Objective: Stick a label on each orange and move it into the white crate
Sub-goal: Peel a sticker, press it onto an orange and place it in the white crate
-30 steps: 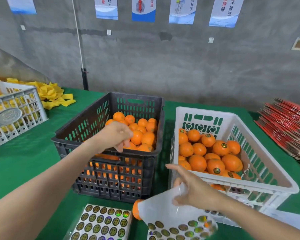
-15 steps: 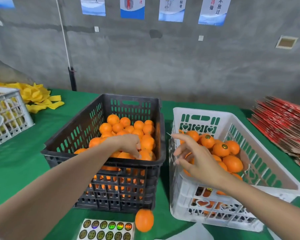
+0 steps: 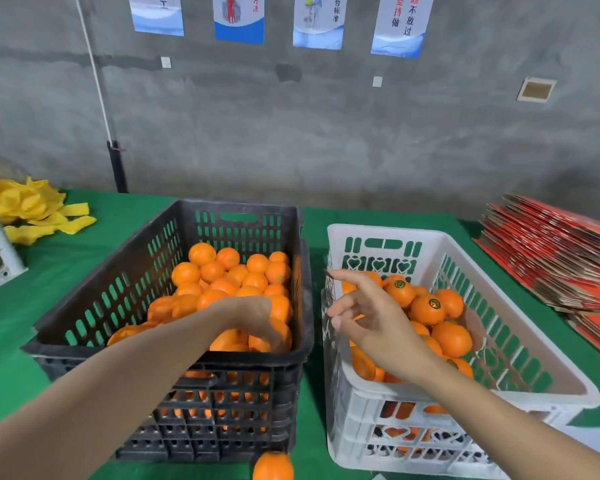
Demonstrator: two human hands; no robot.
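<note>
While green cloth underlies the white crate, posters dot a concrete-looking wall.

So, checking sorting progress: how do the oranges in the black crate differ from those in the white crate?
The black crate oranges show no labels; several white crate oranges carry dark round labels. The black crate's pile looks larger than the white crate's. Both are round, bright orange.

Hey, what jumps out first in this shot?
Bright oranges heaped in the black crate, left of centre, with the left hand curled over an orange near its front. Beside it on the right, the white crate holds labelled oranges, the right hand spread above its near-left rim.
</note>
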